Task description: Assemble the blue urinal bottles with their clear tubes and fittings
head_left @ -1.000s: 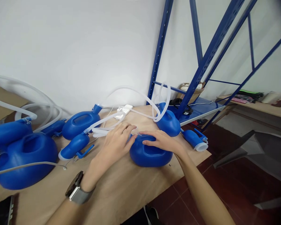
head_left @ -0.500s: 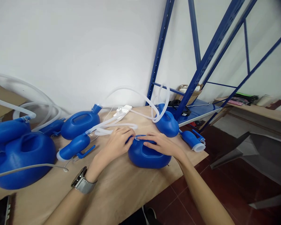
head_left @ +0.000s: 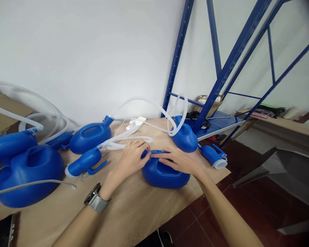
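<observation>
Blue jug (head_left: 166, 178), near the frame's centre, seems worked at its neck (head_left: 144, 153), pinched by left hand (head_left: 132, 156), right hand (head_left: 180, 160) over it, grasp unclear; next move likely needs steadiness.

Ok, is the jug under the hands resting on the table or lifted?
Resting on the table: no gap shows under the jug; left hand at its neck, right hand over it.

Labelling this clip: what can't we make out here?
All in the head view:
Center blue jug: neck mostly hidden by the left hand.
Right hand: what its fingertip touches is too small to tell.
Watch: dial too small to read.
Dark flat object: cut off by the left and bottom edges.
</observation>
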`<action>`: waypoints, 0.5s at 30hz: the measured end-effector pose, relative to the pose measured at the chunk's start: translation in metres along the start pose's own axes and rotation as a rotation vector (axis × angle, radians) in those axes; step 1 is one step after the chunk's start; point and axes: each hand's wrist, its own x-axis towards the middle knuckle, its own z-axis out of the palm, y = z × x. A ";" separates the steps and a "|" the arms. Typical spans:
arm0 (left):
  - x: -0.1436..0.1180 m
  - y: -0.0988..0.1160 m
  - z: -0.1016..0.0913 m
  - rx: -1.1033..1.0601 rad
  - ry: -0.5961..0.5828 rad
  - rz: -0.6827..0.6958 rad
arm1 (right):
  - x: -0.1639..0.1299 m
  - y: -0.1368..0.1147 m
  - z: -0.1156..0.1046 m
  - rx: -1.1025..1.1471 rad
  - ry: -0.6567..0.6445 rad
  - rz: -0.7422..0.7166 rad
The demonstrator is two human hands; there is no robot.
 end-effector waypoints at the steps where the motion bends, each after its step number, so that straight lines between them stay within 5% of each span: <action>1: 0.000 0.000 0.000 -0.006 -0.003 -0.010 | 0.000 0.000 0.000 -0.007 0.003 -0.010; 9: 0.005 0.001 0.005 -0.024 -0.001 -0.265 | 0.003 0.001 -0.005 0.002 -0.029 -0.064; 15: 0.011 0.005 0.000 -0.038 -0.079 -0.323 | 0.005 0.000 -0.008 0.105 -0.054 -0.087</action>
